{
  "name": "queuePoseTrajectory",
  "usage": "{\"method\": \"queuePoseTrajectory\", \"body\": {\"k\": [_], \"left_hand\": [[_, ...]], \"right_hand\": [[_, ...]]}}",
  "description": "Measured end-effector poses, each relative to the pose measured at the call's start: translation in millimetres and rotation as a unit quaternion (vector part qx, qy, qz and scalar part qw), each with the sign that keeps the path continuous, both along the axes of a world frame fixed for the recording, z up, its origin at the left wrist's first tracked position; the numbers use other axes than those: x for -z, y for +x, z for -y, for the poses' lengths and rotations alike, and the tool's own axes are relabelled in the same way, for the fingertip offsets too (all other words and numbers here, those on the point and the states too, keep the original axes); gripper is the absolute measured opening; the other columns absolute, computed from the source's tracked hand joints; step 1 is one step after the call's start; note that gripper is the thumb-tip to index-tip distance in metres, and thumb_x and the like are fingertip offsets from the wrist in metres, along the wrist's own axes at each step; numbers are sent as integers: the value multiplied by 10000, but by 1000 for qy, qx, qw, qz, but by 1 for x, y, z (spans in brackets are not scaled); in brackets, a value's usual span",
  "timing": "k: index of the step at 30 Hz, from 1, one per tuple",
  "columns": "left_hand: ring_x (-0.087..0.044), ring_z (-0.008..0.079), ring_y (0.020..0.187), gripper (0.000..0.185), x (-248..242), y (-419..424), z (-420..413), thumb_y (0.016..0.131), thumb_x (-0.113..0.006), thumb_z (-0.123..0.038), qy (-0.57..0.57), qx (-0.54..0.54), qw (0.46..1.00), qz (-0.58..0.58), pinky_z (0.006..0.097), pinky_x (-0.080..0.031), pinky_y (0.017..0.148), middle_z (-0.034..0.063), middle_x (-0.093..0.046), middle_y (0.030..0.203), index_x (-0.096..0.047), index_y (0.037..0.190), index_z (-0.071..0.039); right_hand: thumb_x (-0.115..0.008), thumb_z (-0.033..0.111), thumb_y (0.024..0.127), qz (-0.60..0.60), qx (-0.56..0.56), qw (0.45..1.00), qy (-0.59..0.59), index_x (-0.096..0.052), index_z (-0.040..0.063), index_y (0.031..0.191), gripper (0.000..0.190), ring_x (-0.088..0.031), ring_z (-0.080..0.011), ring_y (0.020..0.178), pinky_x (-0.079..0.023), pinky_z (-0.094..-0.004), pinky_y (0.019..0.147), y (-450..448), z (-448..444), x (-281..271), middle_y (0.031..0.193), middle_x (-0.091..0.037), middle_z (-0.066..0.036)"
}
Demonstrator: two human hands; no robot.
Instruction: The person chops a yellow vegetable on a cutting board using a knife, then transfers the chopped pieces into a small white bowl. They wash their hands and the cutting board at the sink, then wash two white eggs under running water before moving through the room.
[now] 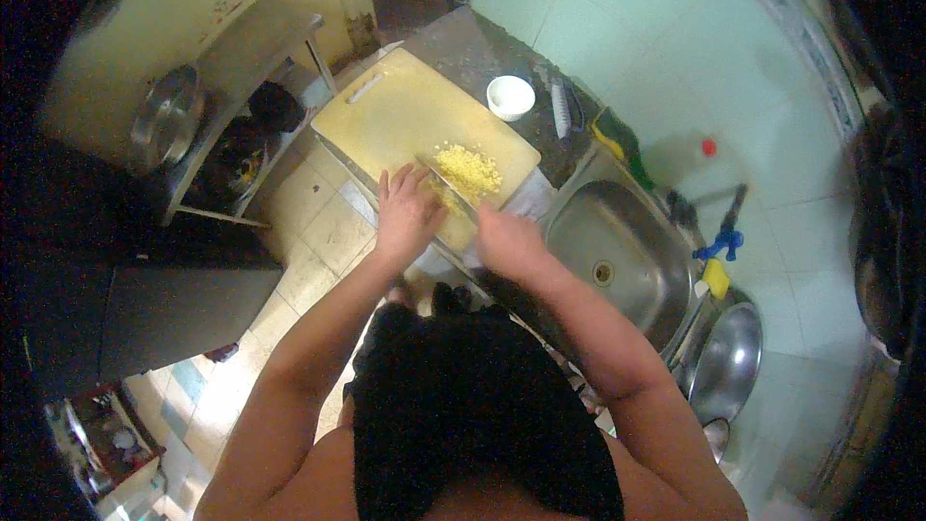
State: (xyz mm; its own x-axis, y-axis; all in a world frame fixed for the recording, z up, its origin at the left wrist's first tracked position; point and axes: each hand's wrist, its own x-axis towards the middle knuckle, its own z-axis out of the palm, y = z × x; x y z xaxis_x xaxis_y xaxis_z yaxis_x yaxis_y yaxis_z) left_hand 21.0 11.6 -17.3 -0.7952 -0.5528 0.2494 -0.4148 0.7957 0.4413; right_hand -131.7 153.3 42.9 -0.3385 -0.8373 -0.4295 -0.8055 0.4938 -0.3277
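A knife [452, 184] with a metal blade is gripped in my right hand [511, 240] at the near side of a pale yellow cutting board [391, 105]. Its blade reaches up and left along a pile of finely chopped yellow food [469, 170], whose kind I cannot tell. More yellow bits lie on the near side of the blade. My left hand [407, 211] is at the board's near edge beside the blade, fingers apart; its palm side is hidden. Behind the board stands a small white bowl [511, 98], and to its right lies a light-handled tool [560, 110].
To the right is a stainless steel sink [622, 260] with a blue-handled tap [723, 244]. A yellow sponge [715, 278] and metal basins [725, 362] sit past it. A low metal table [249, 36] stands at left, near a dark cabinet-like block [188, 318]. A cloth [532, 194] shows under the board.
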Motion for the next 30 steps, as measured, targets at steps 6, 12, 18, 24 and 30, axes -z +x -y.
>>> {"method": "queuePoseTrajectory", "body": {"k": [6, 12, 18, 24, 30], "left_hand": [[-395, 424, 1441, 278, -19, 12, 6, 873, -755, -264, 18, -30, 999, 0, 611, -229, 1229, 157, -539, 1444, -688, 1093, -107], [-326, 475, 1468, 784, -57, -13, -8, 851, -802, -401, 16, -30, 992, -120, 573, -239, 1222, 270, -386, 1560, -471, 1448, -16], [-192, 488, 1552, 1072, -45, -66, -22, 868, -690, -649, 2, -35, 999, -39, 657, -130, 1233, 285, -218, 1674, -267, 1616, -8], [-212, 444, 1557, 1002, 3, -60, 14, 922, -652, -624, 8, -88, 996, -10, 641, -127, 1240, 248, -245, 1679, -273, 1615, -8], [-197, 427, 1568, 976, -16, -51, 15, 915, -687, -579, 6, -63, 996, -62, 630, -112, 1248, 242, -275, 1671, -305, 1591, 13]], "right_hand": [[-555, 153, 941, -22, 22, 998, -59, -528, 26, 1132, 231, -724, -446, 908, -562, -569, 794, -7, -11, -15, 940, -730, -242], [-704, 120, 860, -82, 44, 977, -189, -502, 52, 1163, 370, -681, -463, 930, -530, -573, 793, -21, -28, -49, 967, -692, -238], [-726, 87, 825, -86, 70, 975, -194, -508, 32, 1198, 435, -689, -450, 923, -549, -545, 807, -5, -35, -60, 952, -697, -230], [-801, 107, 795, -64, 121, 979, -154, -517, 52, 1238, 529, -689, -443, 910, -551, -514, 778, -21, -104, -77, 974, -690, -234], [-663, 221, 974, 311, 281, 892, -169, -602, 53, 1138, 243, -666, -157, 758, -518, -321, 662, -47, -128, -51, 855, -707, -52]]}}
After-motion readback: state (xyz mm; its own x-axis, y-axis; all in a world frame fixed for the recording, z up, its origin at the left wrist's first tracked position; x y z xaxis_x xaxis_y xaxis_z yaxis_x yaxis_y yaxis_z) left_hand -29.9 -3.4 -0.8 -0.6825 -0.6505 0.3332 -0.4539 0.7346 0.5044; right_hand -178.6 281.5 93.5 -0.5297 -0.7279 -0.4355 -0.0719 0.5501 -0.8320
